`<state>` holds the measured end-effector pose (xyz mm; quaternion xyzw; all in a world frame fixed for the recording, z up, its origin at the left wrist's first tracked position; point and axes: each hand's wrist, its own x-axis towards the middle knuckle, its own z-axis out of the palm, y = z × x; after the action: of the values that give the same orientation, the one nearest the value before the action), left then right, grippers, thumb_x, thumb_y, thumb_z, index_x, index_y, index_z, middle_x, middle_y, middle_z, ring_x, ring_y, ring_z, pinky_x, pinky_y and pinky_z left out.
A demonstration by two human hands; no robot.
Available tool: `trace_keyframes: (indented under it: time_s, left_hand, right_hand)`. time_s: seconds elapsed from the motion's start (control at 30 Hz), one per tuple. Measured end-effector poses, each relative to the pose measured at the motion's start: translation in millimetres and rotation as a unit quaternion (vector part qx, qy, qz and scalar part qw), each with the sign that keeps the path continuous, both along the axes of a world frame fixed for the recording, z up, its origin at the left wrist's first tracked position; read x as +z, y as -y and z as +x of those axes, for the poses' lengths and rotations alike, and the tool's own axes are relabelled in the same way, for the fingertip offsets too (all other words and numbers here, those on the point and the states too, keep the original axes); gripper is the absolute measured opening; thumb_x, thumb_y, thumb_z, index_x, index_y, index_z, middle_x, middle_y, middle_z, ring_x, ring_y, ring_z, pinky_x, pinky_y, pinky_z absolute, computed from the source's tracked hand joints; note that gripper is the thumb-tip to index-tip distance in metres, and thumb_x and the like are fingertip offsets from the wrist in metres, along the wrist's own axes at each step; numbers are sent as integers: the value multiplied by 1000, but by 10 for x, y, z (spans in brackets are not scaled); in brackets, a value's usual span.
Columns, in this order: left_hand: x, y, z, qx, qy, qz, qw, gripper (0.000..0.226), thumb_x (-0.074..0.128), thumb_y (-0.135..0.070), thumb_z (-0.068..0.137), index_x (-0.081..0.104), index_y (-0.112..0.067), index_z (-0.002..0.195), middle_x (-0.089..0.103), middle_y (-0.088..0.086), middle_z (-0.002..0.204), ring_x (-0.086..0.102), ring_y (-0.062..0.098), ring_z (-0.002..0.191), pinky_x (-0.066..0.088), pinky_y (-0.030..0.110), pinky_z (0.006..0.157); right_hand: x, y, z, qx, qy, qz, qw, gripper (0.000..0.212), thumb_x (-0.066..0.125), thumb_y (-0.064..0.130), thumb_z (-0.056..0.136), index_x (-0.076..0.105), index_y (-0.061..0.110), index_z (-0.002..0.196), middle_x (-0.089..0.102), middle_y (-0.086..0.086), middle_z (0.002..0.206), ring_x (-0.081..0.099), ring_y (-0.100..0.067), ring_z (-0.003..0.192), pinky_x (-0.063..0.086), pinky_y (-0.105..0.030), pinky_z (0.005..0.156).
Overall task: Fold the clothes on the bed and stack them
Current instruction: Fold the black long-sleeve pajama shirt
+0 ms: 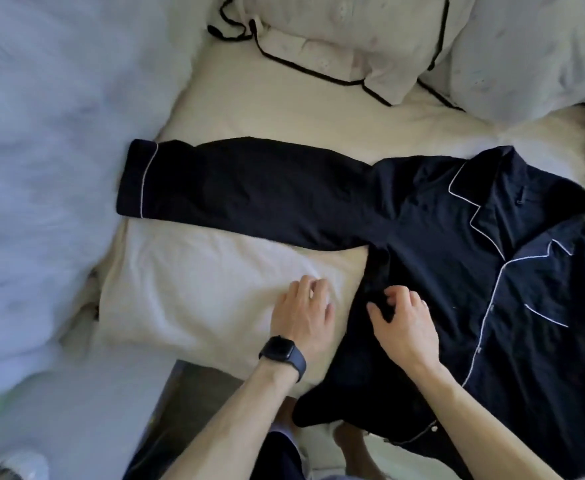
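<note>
A dark navy pyjama shirt (457,258) with white piping lies face up on the cream bed sheet (215,278), collar at the upper right, one long sleeve stretched out to the left. My right hand (405,323) rests on the shirt's left side seam, its fingers curled and pinching the dark fabric. My left hand (301,313), with a dark watch on the wrist, lies flat with relaxed fingers on the sheet just left of the shirt's edge. A cream pyjama garment (336,39) with black piping lies crumpled at the top of the bed.
A pale blue duvet (42,150) is bunched along the left side. A pale pillow (533,53) sits at the upper right. The bed's near edge and a strip of floor (194,393) show at the bottom, beside my legs.
</note>
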<state>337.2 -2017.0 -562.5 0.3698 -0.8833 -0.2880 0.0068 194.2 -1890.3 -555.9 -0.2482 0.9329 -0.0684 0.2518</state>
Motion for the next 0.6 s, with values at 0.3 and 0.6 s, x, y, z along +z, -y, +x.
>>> trace_keyframes:
  time_s: [0.3, 0.6]
  left_hand:
    - [-177, -1273, 268, 152, 118, 310, 931, 41, 46, -53, 101, 59, -22, 123, 68, 0, 113, 66, 24, 102, 55, 37, 79]
    - [-236, -1502, 908, 179, 148, 326, 916, 24, 60, -52, 93, 52, -31, 102, 64, -13, 89, 65, 20, 82, 55, 37, 69]
  right_hand:
    - [-91, -24, -203, -49, 135, 24, 989, 67, 59, 72, 85, 57, 17, 124, 59, 3, 115, 56, -15, 102, 43, -30, 84]
    - [-31, 505, -178, -54, 148, 29, 987, 25, 53, 39, 90, 57, 14, 88, 70, -5, 87, 64, -24, 72, 49, -31, 54]
